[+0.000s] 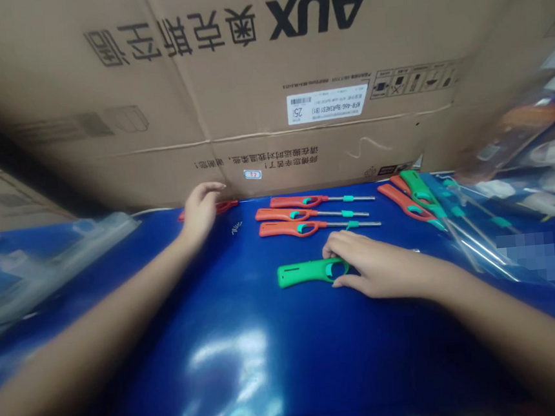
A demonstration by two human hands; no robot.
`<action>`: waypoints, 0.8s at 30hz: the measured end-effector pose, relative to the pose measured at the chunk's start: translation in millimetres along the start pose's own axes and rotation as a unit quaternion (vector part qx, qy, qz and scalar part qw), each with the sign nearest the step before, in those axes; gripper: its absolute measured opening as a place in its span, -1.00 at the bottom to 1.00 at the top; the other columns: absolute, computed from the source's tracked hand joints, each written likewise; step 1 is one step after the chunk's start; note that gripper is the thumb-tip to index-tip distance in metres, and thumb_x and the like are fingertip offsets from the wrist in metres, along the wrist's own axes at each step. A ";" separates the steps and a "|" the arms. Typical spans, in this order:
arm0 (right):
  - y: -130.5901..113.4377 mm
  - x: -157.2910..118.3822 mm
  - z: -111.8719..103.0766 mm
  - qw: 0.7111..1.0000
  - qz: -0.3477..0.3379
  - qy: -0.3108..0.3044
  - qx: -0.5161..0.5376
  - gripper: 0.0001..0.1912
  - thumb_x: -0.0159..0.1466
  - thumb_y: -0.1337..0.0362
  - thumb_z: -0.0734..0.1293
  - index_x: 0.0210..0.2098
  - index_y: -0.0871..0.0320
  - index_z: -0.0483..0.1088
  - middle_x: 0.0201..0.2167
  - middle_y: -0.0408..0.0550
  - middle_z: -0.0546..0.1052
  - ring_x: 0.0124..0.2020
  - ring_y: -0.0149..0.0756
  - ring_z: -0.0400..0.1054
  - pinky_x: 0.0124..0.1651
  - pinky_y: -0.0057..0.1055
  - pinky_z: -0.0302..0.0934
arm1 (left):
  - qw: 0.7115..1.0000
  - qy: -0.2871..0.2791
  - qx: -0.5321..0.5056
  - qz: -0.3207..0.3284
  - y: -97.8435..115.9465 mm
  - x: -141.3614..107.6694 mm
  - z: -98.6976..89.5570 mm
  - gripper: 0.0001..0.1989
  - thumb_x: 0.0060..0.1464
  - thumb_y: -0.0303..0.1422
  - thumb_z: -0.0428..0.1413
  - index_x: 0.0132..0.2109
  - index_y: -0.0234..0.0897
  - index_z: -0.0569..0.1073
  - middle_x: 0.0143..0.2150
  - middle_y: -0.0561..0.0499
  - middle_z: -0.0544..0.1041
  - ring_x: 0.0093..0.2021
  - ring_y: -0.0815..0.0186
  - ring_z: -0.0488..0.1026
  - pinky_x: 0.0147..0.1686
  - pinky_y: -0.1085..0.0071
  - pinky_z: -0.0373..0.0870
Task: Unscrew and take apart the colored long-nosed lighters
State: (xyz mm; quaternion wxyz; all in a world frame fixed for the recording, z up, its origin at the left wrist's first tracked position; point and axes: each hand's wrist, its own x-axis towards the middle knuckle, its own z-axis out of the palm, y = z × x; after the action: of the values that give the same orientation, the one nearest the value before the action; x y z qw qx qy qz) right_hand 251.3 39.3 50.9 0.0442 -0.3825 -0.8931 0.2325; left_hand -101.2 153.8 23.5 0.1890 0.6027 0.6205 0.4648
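Note:
My right hand (367, 265) is closed around the trigger end of a green lighter (305, 273), whose handle points left over the blue table (211, 343). Behind it, three red lighters with metal stems lie in a row: the back one (289, 202), the middle one (281, 215) and the front one (284, 229). My left hand (202, 211) is at a red object (227, 205) near the cardboard, its fingers bent toward the right. What the left fingers hold, if anything, is hidden. Small thin pieces (236, 227) lie just right of that hand.
A large cardboard box (230, 115) stands along the table's back edge. Clear plastic bags lie at the left (45, 273) and right (516, 213). More lighters, red (403, 202) and green (416, 186), are piled beside the right bag.

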 end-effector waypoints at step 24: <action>-12.0 2.3 4.2 0.999 -0.019 0.030 -0.013 -0.71 0.38 0.08 0.31 -0.04 0.12 0.26 -0.10 0.01 0.47 -0.13 -0.16 0.39 -0.14 -0.29 0.22 | 0.884 -0.304 0.158 0.318 77.3 -129.0 3.8 -0.49 0.21 -0.14 0.18 0.26 -0.07 0.36 0.22 -0.15 0.46 0.20 -0.01 0.39 0.15 0.06 0.35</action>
State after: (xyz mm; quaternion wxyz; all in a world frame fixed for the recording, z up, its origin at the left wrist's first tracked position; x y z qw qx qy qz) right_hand 240.6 32.2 52.3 0.0702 -0.3732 -0.9013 0.2086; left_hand -27.8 23.8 41.8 0.1125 0.9011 0.3731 0.1900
